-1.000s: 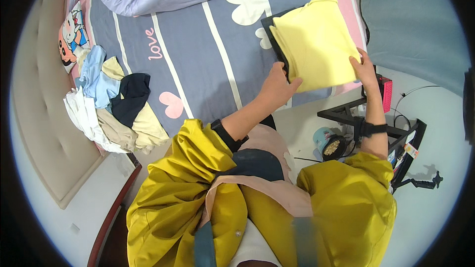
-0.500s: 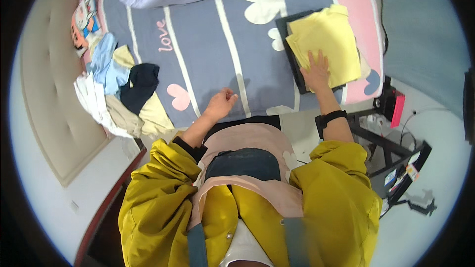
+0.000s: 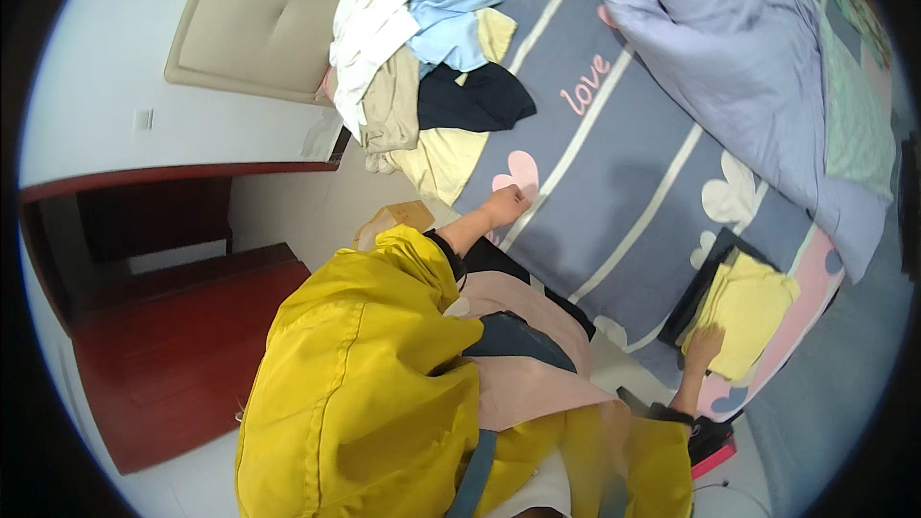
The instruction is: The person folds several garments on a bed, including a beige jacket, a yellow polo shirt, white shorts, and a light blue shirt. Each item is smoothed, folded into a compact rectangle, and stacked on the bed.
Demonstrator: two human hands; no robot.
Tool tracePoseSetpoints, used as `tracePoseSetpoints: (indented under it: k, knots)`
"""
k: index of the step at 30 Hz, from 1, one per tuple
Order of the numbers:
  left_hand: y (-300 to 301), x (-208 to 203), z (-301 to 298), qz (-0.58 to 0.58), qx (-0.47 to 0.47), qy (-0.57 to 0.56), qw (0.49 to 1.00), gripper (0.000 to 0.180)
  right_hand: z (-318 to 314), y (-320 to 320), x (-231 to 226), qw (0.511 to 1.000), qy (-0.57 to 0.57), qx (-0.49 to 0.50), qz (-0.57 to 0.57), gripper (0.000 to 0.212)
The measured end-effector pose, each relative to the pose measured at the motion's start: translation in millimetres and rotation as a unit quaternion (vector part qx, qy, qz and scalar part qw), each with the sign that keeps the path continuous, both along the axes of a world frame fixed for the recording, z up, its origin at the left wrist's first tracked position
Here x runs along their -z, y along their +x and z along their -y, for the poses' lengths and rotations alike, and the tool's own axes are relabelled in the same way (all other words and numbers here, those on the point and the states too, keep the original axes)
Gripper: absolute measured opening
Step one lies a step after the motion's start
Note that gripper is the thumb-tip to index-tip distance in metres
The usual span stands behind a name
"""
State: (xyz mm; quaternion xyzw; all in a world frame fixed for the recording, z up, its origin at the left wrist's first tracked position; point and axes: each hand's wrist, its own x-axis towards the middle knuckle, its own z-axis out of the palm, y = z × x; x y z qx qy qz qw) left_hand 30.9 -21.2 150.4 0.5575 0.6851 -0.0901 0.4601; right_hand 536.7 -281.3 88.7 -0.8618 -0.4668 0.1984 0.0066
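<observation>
My right hand (image 3: pixel 705 346) lies on the near edge of a stack of folded yellow clothes (image 3: pixel 747 315), its fingers stretched flat. Beneath that stack, dark folded clothes (image 3: pixel 693 294) show along its left side. My left hand (image 3: pixel 507 202) is over the bed beside a pink heart print, with its fingers curled in and nothing seen in them. Beyond it is a loose heap of clothes: a black garment (image 3: pixel 472 99), a light blue one (image 3: pixel 462 24), a white one (image 3: pixel 372 27), a beige one (image 3: pixel 391 107) and a pale yellow one (image 3: pixel 441 158).
A lilac quilt (image 3: pixel 739 48) is bunched across the far right of the grey striped bedsheet (image 3: pixel 614 177). The padded headboard (image 3: pixel 264 19) stands at the upper left. On the left is a dark red door (image 3: pixel 182 345). A brown paper bag (image 3: pixel 395 218) sits on the floor by the bed.
My view has swung left, so the heap of clothes and the door show more fully. My right hand stays on the yellow stack, while my left hand is now closer to the heap.
</observation>
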Motion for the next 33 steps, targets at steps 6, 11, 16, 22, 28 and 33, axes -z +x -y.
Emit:
tracePoseSetpoints:
  k: [6,11,16,22,28,33]
  knots:
    - [-122.6,32.8,-11.6,-0.015,-0.088,0.012,0.996,0.039,-0.3,-56.1,-14.4,0.99,-0.084,0.051,-0.097,0.038]
    - [-227.1,63.3,-32.8,-0.013,-0.164,0.039,0.986,0.036,-34.0,-129.8,-17.0,0.992,-0.102,0.024,-0.076,0.025]
    - [-330.9,96.6,-78.3,0.015,-0.313,0.056,0.948,0.036,-123.0,-216.0,-48.5,0.979,-0.166,-0.004,-0.114,0.034]
    - [-422.0,91.4,-167.0,0.163,-0.609,0.073,0.773,0.036,-205.7,-294.0,-89.1,0.973,-0.124,-0.056,-0.187,0.033]
    - [-453.2,89.4,-241.9,0.324,-0.814,0.091,0.473,0.044,-240.8,-321.0,-120.8,0.963,-0.186,-0.068,-0.185,0.035]
    - [-466.9,110.5,-280.1,0.336,-0.819,0.196,0.421,0.04,-247.8,-325.0,-133.0,0.964,-0.205,-0.097,-0.137,0.035]
